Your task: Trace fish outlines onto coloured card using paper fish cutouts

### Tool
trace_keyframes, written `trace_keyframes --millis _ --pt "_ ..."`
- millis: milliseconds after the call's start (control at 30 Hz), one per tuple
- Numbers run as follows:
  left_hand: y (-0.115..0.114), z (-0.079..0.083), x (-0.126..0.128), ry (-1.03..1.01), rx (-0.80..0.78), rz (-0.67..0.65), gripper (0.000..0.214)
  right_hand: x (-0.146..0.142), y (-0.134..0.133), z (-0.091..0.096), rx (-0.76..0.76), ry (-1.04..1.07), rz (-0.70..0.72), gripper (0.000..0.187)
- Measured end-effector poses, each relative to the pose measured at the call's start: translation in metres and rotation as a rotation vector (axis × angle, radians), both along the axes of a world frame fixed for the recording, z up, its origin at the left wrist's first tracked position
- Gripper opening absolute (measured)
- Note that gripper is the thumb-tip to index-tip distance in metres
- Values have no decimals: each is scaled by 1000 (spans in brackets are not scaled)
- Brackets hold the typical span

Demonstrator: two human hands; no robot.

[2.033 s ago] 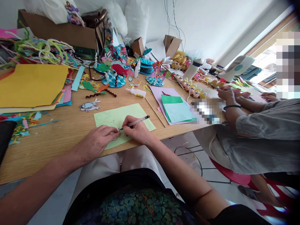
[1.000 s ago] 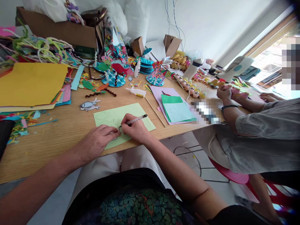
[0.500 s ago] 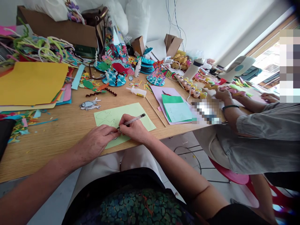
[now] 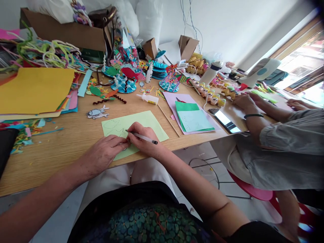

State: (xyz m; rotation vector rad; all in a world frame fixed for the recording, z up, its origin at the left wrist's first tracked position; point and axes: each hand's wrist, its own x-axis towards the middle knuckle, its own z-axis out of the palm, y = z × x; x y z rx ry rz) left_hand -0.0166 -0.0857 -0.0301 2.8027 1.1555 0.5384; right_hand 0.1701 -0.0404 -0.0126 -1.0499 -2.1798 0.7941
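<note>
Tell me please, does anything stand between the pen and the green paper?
Nothing visible does. The pen, in the right hand, has its tip over the green paper; whether it touches is unclear. The left hand rests on the paper, clear of the tip.

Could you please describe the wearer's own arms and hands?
The left hand and right hand are both ungloved, with no watch or bracelet showing. The right arm has a black sleeve ending above the elbow; the left arm is bare throughout the view.
</note>
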Motion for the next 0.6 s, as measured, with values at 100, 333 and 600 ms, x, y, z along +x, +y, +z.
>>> trace_keyframes --millis 100,333,600 --pt "-1 1 1 25 4 43 38 1 1 0 51 -42 19 10" --pt "-6 6 0 -42 -36 42 37 1 2 3 48 -81 18 9" --pt "-11 11 0 -70 -118 64 39 4 9 17 -170 86 67 4"
